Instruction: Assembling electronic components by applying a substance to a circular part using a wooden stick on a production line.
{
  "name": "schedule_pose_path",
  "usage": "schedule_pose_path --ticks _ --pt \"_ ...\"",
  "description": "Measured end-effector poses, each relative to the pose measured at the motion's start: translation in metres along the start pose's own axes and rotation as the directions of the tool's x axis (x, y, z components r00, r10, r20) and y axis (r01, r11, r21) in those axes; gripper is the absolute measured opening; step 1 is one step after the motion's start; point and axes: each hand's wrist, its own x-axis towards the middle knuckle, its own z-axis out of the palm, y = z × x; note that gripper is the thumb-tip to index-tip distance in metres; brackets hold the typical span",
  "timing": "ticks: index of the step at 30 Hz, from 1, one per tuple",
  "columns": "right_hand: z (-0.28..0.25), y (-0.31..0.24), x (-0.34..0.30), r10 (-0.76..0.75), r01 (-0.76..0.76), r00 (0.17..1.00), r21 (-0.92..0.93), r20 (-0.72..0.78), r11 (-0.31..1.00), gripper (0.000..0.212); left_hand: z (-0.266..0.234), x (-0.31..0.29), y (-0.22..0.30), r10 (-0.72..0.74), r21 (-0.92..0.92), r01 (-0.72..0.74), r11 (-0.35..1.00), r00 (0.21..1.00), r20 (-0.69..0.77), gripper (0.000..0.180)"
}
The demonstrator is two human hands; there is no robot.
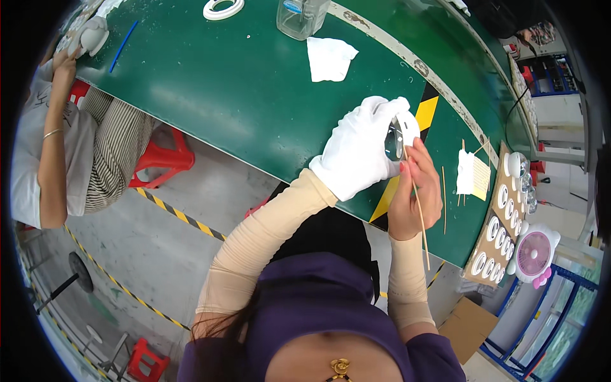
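A lens (394, 137) is gripped in the gloved left hand (359, 153); a stick (417, 204) is pinched by the right hand (415, 191) against it.

A single head-worn fisheye camera looks steeply down from above the person's chest, close over both hands (382, 165). It faces the green bench (242, 83), whose straight edges bow toward the rim, and takes in the grey floor (159, 235) below.
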Motion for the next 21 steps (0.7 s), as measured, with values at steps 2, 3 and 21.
schedule_pose_path --ticks 2,3,21 --pt "0.002 0.001 0.002 -0.009 0.009 1.0 0.014 -0.015 1.0 0.009 -0.001 0.001 0.0 0.001 -0.017 -0.001 1.0 1.0 0.007 0.076" --pt "0.005 -0.001 0.009 -0.011 0.011 1.0 -0.006 -0.014 1.0 0.009 -0.001 0.001 -0.001 0.004 -0.035 -0.003 0.999 1.0 0.017 0.076" --pt "0.003 -0.004 0.013 0.012 -0.012 1.0 -0.041 -0.01 0.999 0.011 0.0 0.0 -0.001 0.012 -0.018 -0.012 1.0 1.0 0.005 0.077"
